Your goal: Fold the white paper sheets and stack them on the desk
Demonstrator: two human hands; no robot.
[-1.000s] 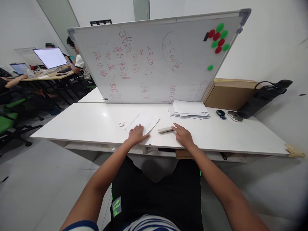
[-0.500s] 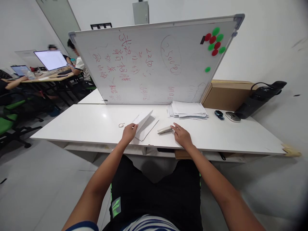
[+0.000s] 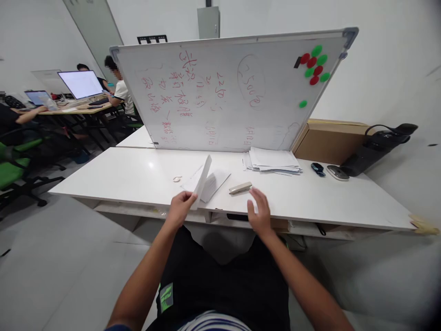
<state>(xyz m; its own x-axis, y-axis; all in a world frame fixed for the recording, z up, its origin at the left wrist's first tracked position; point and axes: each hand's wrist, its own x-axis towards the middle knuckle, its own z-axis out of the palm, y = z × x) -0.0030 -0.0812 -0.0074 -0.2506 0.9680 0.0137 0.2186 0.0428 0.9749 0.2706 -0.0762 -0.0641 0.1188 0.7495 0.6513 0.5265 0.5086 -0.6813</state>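
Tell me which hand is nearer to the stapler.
Right. The right hand is just beside the right end of the stapler; the left hand, holding paper, is farther away, left of it.

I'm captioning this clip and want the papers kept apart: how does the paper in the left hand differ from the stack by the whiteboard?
The held paper is tilted steeply up in the left hand; the paper stack lies flat on the desk. The held paper is thin, while the paper stack is a thicker pile with uneven edges. Both look white.
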